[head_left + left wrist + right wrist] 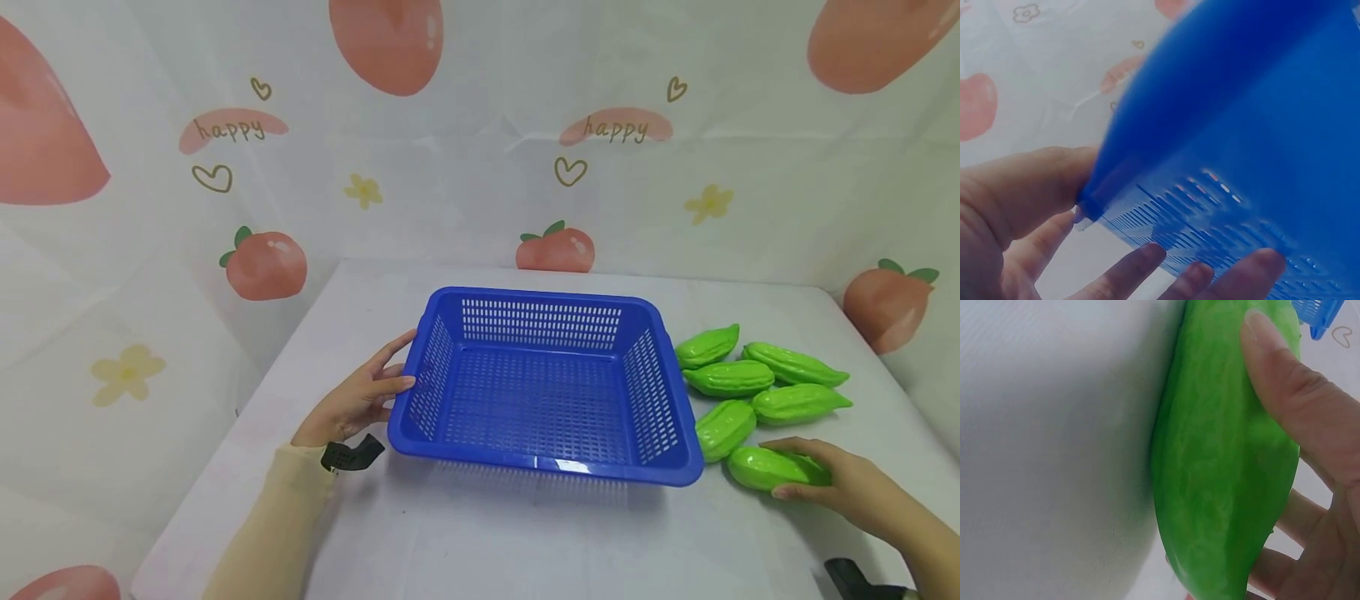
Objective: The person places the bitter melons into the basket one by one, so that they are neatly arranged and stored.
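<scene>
A blue plastic basket (480,455) with slotted walls stands on the table, holding nothing. At its left side my left hand (348,404) grips the rim; in the left wrist view the thumb meets the rim and the other fingers spread along the outer wall. My right hand (858,483) holds a bright green bitter melon (765,469) low at the right, thumb on the near side and fingers across the far side. The right wrist view shows this melon (1222,456) large, lying close along the white surface. Part of its right end is hidden by the hand.
Several more bitter melons (727,379) lie grouped just right of the basket, one close against its right wall. The white table (480,542) meets a fruit-printed cloth backdrop (465,183) behind and at both sides. Black wrist straps show on both arms.
</scene>
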Available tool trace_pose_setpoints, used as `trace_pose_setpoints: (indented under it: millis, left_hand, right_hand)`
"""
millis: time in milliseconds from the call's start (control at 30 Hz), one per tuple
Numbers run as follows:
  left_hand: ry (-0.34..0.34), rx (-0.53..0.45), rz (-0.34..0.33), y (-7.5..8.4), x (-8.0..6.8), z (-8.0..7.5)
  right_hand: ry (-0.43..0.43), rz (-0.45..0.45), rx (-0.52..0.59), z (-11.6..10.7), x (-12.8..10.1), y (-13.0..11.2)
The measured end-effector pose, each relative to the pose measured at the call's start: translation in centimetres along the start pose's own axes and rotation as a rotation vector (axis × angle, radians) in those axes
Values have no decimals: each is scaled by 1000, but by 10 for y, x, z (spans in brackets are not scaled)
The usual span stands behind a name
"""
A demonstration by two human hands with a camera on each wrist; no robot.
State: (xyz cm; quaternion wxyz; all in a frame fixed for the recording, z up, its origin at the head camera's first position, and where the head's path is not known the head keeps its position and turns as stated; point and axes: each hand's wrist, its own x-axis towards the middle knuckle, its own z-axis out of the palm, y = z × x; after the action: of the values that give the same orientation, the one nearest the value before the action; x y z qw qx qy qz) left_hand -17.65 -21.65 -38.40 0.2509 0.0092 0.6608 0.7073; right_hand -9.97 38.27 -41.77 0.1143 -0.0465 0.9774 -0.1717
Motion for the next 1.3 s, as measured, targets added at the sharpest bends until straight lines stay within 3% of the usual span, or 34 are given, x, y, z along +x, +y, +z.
trace_pose_setpoints:
  millis: [300,500,667,767,1100,1300]
  left_hand:
    - [6,-6,-4,0,0,0]
    - [3,-7,-6,0,1,1]
    - [7,-10,-6,2,-1,2]
    - [15,-9,-12,3,-1,2]
    - [5,8,-12,2,1,0]
    - [-6,29,-4,3,-1,-1]
  right_hand:
    - [12,-8,1,0,0,-1]
    - [81,-55,23,-4,-10,6]
    - [125,-37,33,-20,-15,-1]
    - [218,-70,49,-27,-15,-7]
    - [443,-227,140,-63,-1,-48]
    - [467,-342,236,-77,10,-85]
